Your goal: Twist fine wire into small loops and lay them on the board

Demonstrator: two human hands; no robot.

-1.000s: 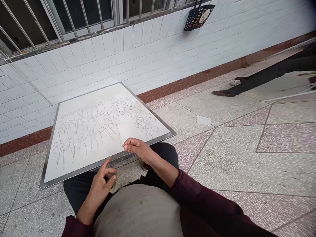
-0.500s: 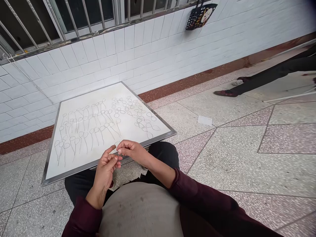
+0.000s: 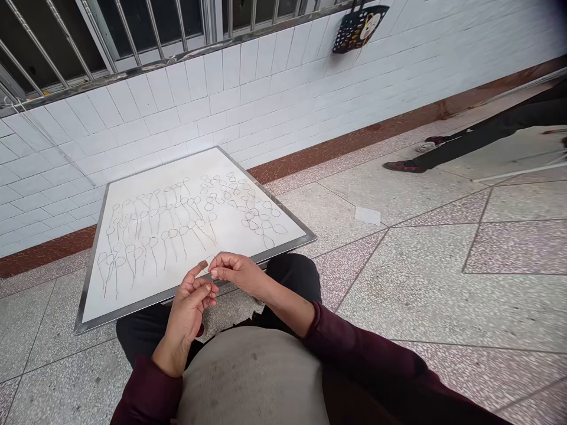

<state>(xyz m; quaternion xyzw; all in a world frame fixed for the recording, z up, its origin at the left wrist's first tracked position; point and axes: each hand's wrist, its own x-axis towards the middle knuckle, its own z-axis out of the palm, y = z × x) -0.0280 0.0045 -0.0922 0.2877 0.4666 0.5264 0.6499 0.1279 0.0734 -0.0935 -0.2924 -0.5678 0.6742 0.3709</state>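
Note:
Both hands meet over the near edge of a white metal-framed board (image 3: 170, 168). My left hand (image 3: 183, 310) pinches the lower part of a thin wire piece between thumb and fingers. Just above it, my right hand (image 3: 239, 273) has thumb and forefinger closed on the same wire loop (image 3: 209, 258), whose round top shows beside the fingertips. The exact grip points are partly hidden by the fingers. On the board's left lie rows of looped wires with long tails (image 3: 153, 241). Several wire rings (image 3: 266, 224) without long tails are scattered on its right.
The board rests near my knees (image 3: 295, 277), its far side by a white tiled wall (image 3: 274, 100). A dotted bag (image 3: 354, 32) hangs from the window bars. A white paper piece (image 3: 367, 215) lies on the floor. Another person's leg (image 3: 482, 141) stretches in from the right.
My left hand has shifted very slightly down, a little away from the right fingertips, along the wire. Otherwise the hands and the wires on the board look the same.

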